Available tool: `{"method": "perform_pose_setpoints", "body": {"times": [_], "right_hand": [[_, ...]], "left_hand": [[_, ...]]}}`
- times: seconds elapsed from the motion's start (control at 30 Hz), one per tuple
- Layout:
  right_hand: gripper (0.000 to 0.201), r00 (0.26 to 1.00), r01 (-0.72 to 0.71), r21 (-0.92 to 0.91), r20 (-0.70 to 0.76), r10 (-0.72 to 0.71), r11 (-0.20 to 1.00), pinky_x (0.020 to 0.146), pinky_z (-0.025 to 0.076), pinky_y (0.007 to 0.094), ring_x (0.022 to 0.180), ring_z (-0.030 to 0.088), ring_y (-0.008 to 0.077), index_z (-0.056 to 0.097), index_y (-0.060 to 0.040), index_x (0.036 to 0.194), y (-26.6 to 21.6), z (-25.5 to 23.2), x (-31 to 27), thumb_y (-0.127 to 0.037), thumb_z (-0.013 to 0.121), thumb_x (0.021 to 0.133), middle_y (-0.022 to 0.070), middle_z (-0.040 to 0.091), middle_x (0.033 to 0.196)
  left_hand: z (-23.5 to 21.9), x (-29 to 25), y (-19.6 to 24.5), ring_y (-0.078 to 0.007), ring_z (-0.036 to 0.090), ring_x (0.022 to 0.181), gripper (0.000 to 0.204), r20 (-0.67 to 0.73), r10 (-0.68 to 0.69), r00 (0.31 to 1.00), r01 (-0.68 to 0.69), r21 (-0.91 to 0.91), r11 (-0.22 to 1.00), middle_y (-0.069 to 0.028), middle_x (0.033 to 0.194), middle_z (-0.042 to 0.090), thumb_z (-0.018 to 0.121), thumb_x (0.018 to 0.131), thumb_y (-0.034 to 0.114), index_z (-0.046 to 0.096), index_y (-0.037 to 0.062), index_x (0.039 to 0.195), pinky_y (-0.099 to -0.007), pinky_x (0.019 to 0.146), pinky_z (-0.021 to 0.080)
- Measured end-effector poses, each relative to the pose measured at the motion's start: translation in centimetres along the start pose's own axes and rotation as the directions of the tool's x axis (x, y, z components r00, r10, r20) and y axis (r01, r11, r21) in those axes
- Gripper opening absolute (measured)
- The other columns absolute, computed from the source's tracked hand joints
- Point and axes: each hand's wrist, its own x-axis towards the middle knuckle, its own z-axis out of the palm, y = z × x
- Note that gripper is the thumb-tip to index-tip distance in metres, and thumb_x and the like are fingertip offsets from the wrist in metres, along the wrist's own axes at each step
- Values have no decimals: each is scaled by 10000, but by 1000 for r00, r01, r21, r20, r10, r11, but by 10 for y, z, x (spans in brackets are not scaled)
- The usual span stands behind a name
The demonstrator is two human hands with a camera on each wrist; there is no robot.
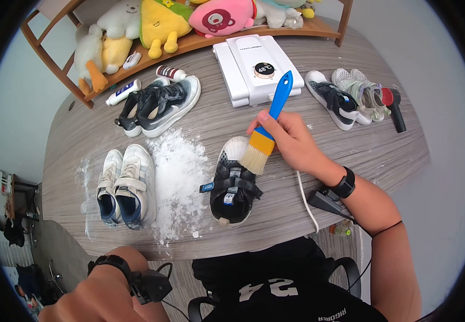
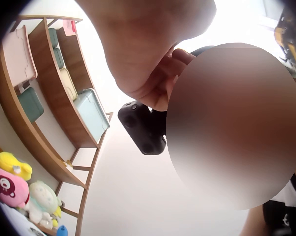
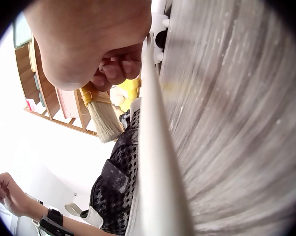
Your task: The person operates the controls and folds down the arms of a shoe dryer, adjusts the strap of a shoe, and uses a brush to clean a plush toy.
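Observation:
My right hand (image 1: 297,142) pinches the blue handle (image 1: 282,94) of a paintbrush, its pale bristles (image 1: 255,160) down at a black shoe (image 1: 231,201) with a white toe. In the right wrist view the bristles (image 3: 104,120) meet the shoe's dark mesh (image 3: 121,172); whether they press on it is unclear. My left hand (image 1: 90,298) is raised off the table at the bottom left. The left wrist view shows its fingers (image 2: 162,81) loosely curled, partly hidden by a blurred area, beside a black device (image 2: 143,129). No held object shows there.
White powder (image 1: 179,182) lies between the black shoe and a white pair (image 1: 136,182). Behind are grey-black shoes (image 1: 171,104), two bottles and a white machine (image 1: 259,70). More shoes (image 1: 331,99) and a black-handled brush (image 1: 397,115) lie right. A white cable (image 1: 306,204) runs beside my right forearm.

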Motion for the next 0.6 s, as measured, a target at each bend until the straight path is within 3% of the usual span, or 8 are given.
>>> {"method": "perform_pose_setpoints", "body": {"times": [0.2,0.37,0.6], "right_hand": [[444,1000,12,-7,12,-12,1000,643,466,255,730,580,59,763,-19,1005,-6,0,0,-371,532,1146,6,696,846],[453,1000,2,-23,18,-2,1000,674,469,252,759,582,59,762,-19,1002,-5,0,-1,-374,520,1149,8,697,858],[469,1000,-17,-38,3,18,999,686,464,250,758,570,59,762,-19,1005,-8,-1,-3,-388,511,1151,0,683,845]], "left_hand": [[-28,-11,20,-178,507,566,317,85,5,996,3,-92,996,-27,601,456,630,1008,186,570,70,719,-376,572,410],[2,38,-43,-184,517,559,320,130,0,992,19,-145,989,-38,602,470,639,1004,181,579,57,716,-385,568,421],[-10,41,-37,-193,531,551,324,226,-12,974,65,-227,972,-53,602,490,652,1000,175,591,39,712,-398,563,438]]}}
